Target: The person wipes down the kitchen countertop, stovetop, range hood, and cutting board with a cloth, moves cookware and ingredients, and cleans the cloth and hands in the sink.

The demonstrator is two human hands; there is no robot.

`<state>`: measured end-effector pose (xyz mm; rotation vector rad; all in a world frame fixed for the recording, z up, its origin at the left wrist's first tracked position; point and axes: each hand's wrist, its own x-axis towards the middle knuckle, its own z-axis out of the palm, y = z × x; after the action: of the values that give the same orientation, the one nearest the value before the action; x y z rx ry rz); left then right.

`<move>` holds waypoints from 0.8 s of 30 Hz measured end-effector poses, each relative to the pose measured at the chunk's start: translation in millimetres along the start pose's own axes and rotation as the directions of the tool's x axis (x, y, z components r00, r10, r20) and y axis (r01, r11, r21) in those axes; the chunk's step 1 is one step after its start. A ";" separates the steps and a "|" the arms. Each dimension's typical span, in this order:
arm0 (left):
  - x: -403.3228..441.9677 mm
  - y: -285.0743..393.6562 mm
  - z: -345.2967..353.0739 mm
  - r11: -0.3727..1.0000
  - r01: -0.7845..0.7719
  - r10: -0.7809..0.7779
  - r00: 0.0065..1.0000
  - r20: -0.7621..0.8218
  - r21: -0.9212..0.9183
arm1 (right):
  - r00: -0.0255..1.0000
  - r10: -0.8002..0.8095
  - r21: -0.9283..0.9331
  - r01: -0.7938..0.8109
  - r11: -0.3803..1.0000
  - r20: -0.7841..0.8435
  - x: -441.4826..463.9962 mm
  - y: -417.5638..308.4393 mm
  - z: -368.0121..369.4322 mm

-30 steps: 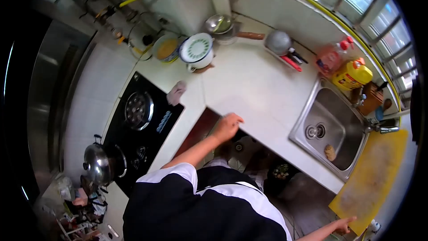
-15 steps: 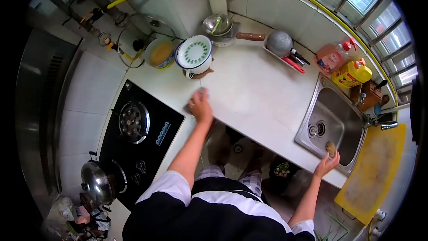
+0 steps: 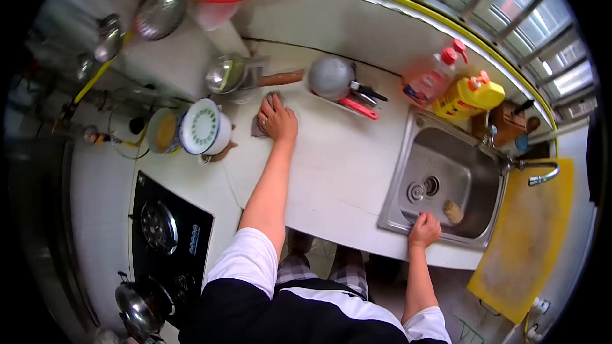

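Observation:
On the white counter, my left hand presses a greyish cloth flat, just below the wooden handle of a cleaver. My right hand is closed at the front rim of the steel sink; whether it holds anything is hidden. Inside the sink, close to that hand, lies a tan lump. Left of my left hand stands a white enamel pot with a green-patterned plate on top.
A gas stove with a steel pot is at the left. Behind the sink stand a pink bottle and a yellow bottle. A grey bowl sits by a red-handled tool. A yellow board is at the right.
The view has shifted. My left hand has moved from the counter's front edge to the back, with the cloth beneath it. My right hand came from the yellow board to the sink rim.

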<state>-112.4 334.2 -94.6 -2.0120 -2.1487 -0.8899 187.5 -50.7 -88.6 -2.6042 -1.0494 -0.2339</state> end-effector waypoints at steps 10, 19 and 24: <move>-187.7 109.3 -82.1 0.679 -0.471 0.722 0.570 0.393 -0.563 | 0.999 0.009 0.083 -0.013 0.996 0.050 3.6 -13.3 -10.6; -115.3 251.1 29.6 0.674 -0.438 0.648 0.737 0.191 -0.595 | 0.998 0.005 0.081 -0.010 0.997 0.056 4.9 -15.5 -12.9; -144.2 223.6 21.5 0.425 -0.552 0.863 0.486 0.137 -0.717 | 0.996 0.037 0.088 -0.044 0.995 0.081 6.9 -14.0 -13.6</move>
<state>123.7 209.9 -93.0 -3.3795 -0.7178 -0.9870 182.2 -41.6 -70.7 -2.5697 -1.0085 -0.0723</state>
